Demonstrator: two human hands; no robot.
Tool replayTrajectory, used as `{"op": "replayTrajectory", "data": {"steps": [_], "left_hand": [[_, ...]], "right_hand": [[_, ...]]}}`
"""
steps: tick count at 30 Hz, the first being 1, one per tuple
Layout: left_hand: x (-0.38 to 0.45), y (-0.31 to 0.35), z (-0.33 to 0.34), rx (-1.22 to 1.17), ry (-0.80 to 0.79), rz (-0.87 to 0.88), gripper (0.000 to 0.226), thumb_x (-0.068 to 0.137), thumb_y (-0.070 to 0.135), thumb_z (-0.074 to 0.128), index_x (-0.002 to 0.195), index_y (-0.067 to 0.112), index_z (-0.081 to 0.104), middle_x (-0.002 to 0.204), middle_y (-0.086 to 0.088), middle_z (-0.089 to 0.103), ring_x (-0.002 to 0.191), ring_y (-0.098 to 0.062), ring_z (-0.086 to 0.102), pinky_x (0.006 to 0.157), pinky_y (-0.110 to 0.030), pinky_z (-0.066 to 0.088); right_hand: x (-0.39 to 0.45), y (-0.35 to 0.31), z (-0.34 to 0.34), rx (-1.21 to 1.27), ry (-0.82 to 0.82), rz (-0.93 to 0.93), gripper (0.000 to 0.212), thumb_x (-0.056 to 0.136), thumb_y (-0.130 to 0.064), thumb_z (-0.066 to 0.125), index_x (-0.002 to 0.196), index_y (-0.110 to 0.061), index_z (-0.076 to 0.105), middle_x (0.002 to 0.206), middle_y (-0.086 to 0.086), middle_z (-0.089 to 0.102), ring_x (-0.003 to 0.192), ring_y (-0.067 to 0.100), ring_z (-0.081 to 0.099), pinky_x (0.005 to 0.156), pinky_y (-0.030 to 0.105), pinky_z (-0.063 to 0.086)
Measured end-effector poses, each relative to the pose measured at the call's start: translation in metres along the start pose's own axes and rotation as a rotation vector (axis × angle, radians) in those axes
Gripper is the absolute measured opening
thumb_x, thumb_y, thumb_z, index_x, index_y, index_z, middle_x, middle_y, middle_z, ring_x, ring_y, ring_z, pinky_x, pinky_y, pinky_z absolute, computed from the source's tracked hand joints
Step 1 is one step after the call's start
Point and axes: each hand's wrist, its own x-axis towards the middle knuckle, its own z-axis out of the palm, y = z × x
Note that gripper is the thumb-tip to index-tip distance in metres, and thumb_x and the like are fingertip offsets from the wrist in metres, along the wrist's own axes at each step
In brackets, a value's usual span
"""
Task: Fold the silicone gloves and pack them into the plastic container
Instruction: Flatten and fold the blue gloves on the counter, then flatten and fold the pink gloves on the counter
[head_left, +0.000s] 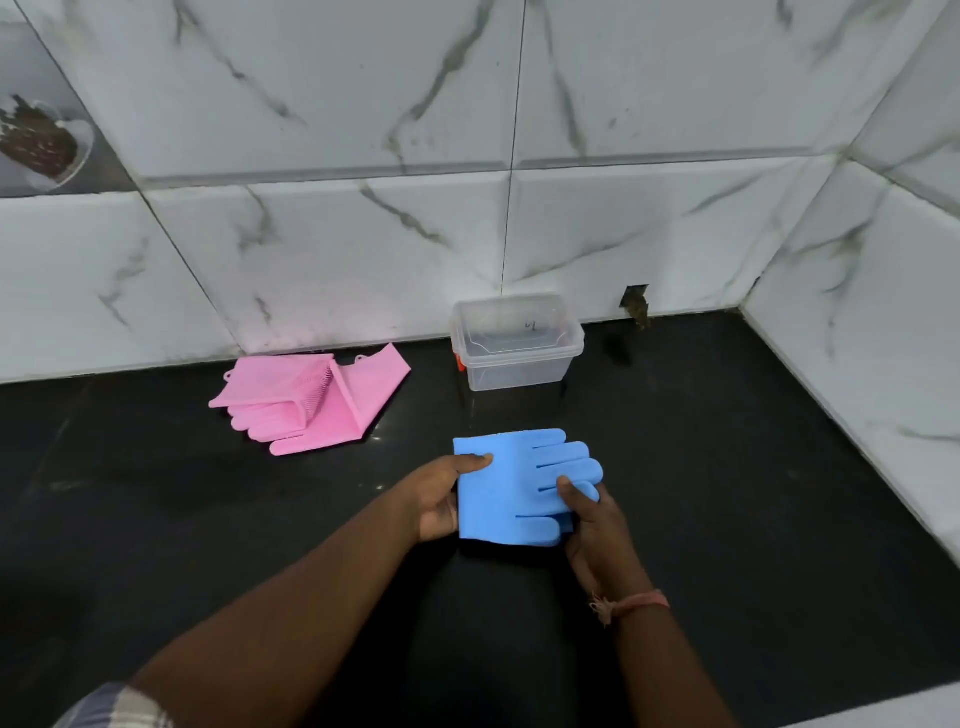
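Note:
A folded blue silicone glove is held just above the black counter in the middle of the view, its fingers pointing right. My left hand grips its left edge with the thumb on top. My right hand grips its finger end, thumb pressed on the fingers. Behind the glove, against the wall, stands a clear plastic container, open at the top and seemingly empty. To the left, pink silicone gloves lie on the counter, partly folded with the bristled side showing.
The black counter meets white marble-tiled walls at the back and on the right, forming a corner. A small dark hole is in the back wall right of the container.

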Motion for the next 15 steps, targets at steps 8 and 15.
{"op": "replayTrajectory", "data": {"steps": [8, 15], "left_hand": [[0.041, 0.003, 0.006, 0.395, 0.515, 0.286, 0.035, 0.084, 0.005, 0.079, 0.117, 0.001, 0.068, 0.11, -0.015, 0.076, 0.097, -0.03, 0.075, 0.091, -0.049, 0.061], [0.034, 0.005, -0.032, 0.34, 0.694, 0.357, 0.023, 0.089, 0.016, 0.073, 0.111, 0.015, 0.066, 0.103, -0.01, 0.073, 0.089, -0.023, 0.069, 0.082, -0.039, 0.058]], "right_hand": [[0.059, -0.017, -0.015, -0.463, 0.254, 0.037, 0.033, 0.082, -0.028, 0.077, 0.109, -0.012, 0.065, 0.108, 0.01, 0.073, 0.091, 0.023, 0.072, 0.08, 0.042, 0.059], [0.051, -0.019, 0.042, -1.274, 0.633, -0.487, 0.05, 0.088, -0.045, 0.063, 0.13, -0.02, 0.054, 0.132, 0.011, 0.05, 0.119, 0.033, 0.049, 0.097, 0.048, 0.039]]}}
